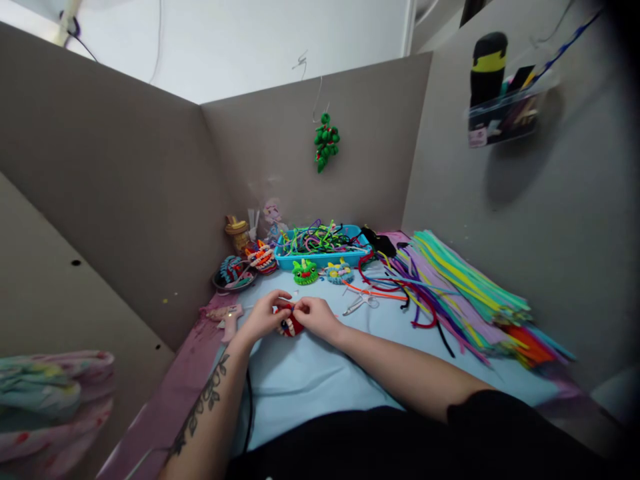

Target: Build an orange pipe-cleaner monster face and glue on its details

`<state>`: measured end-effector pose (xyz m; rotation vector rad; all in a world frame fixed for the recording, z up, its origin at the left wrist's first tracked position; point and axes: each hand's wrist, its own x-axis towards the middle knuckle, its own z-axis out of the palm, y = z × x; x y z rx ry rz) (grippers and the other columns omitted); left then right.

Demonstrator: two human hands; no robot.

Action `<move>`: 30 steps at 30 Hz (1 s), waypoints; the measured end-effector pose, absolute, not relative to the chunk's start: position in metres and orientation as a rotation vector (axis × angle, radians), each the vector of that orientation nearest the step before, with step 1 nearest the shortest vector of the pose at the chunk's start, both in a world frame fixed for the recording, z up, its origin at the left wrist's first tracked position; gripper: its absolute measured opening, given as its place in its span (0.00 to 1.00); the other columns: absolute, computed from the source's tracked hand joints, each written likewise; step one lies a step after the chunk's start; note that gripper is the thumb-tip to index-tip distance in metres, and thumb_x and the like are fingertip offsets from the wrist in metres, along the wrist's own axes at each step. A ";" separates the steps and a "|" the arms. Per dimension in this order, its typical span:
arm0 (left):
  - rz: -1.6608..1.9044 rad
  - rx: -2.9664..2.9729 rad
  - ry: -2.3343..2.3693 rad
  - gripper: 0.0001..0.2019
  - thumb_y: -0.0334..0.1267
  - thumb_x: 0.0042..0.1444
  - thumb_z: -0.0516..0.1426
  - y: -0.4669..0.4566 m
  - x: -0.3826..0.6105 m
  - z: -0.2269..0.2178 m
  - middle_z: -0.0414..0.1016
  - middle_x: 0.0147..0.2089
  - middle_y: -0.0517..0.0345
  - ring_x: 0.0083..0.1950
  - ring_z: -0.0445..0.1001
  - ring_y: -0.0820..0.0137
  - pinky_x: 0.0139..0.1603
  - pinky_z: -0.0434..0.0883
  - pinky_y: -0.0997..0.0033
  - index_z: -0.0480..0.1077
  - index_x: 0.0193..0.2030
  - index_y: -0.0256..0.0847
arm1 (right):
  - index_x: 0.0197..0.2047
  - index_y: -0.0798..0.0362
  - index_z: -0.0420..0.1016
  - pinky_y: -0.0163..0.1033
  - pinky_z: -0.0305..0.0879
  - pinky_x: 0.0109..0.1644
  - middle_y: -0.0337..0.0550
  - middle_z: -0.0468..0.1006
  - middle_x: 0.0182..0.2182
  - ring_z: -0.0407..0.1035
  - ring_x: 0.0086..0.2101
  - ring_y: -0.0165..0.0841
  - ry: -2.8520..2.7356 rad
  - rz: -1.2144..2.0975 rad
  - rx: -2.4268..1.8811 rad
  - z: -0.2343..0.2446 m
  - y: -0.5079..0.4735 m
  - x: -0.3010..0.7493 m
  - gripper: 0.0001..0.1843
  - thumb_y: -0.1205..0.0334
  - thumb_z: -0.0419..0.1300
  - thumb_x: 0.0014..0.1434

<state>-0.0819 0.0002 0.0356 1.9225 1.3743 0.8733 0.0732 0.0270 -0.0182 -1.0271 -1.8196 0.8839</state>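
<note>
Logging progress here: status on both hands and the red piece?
Left hand and right hand both pinching red toothed figure. Metal tool beside right hand, apart.

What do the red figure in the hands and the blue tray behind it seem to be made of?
The red figure: probably fuzzy pipe-cleaner wire, matte, like the fluffy coloured stems lying nearby; its white teeth are unclear. The blue tray: likely plastic, smooth, evenly coloured, with a thin rim.

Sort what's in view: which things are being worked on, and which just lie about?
In hand: red toothed figure, held by left hand and right hand.
Lying about: scissors, glue gun, green figure, blue tray, loose pipe cleaners, hanging ornament.
</note>
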 end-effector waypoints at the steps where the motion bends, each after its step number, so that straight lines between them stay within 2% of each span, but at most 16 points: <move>1: 0.886 1.943 1.374 0.15 0.31 0.46 0.55 0.001 -0.083 0.035 0.77 0.37 0.53 0.36 0.74 0.68 0.33 0.69 0.73 0.65 0.44 0.37 | 0.24 0.56 0.71 0.29 0.56 0.27 0.37 0.73 0.21 0.65 0.24 0.27 -1.819 0.888 -1.020 -0.019 0.028 0.073 0.06 0.66 0.54 0.49; 7: 0.910 2.069 1.383 0.15 0.31 0.46 0.55 0.004 -0.086 0.034 0.75 0.36 0.54 0.38 0.73 0.68 0.39 0.68 0.70 0.66 0.43 0.38 | 0.24 0.55 0.70 0.30 0.56 0.30 0.36 0.72 0.22 0.64 0.25 0.26 -1.906 0.787 -0.925 -0.016 0.026 0.074 0.06 0.69 0.54 0.51; 14: 0.895 1.964 1.395 0.17 0.30 0.44 0.55 0.003 -0.085 0.034 0.75 0.35 0.55 0.37 0.73 0.68 0.37 0.68 0.71 0.64 0.44 0.38 | 0.27 0.54 0.68 0.33 0.57 0.38 0.38 0.70 0.26 0.63 0.31 0.29 -2.000 0.537 -0.829 -0.014 0.023 0.076 0.06 0.70 0.54 0.53; 21: 0.884 1.917 1.389 0.17 0.31 0.44 0.55 0.001 -0.083 0.036 0.76 0.34 0.55 0.34 0.73 0.69 0.33 0.69 0.71 0.64 0.44 0.37 | 0.25 0.54 0.68 0.33 0.57 0.37 0.38 0.71 0.26 0.64 0.30 0.30 -1.965 0.576 -0.903 -0.016 0.022 0.073 0.06 0.71 0.55 0.53; 27: 0.919 1.976 1.381 0.17 0.31 0.45 0.56 0.001 -0.084 0.036 0.76 0.35 0.54 0.36 0.73 0.68 0.36 0.68 0.71 0.66 0.45 0.38 | 0.25 0.55 0.69 0.32 0.57 0.35 0.38 0.72 0.25 0.64 0.28 0.29 -1.949 0.579 -0.919 -0.016 0.023 0.074 0.06 0.71 0.55 0.51; 30: 0.896 2.056 1.360 0.12 0.33 0.47 0.55 0.001 -0.083 0.038 0.76 0.37 0.53 0.38 0.73 0.67 0.40 0.68 0.70 0.70 0.40 0.39 | 0.25 0.55 0.69 0.32 0.57 0.35 0.38 0.72 0.25 0.64 0.29 0.29 -1.965 0.574 -0.916 -0.016 0.024 0.075 0.06 0.71 0.55 0.51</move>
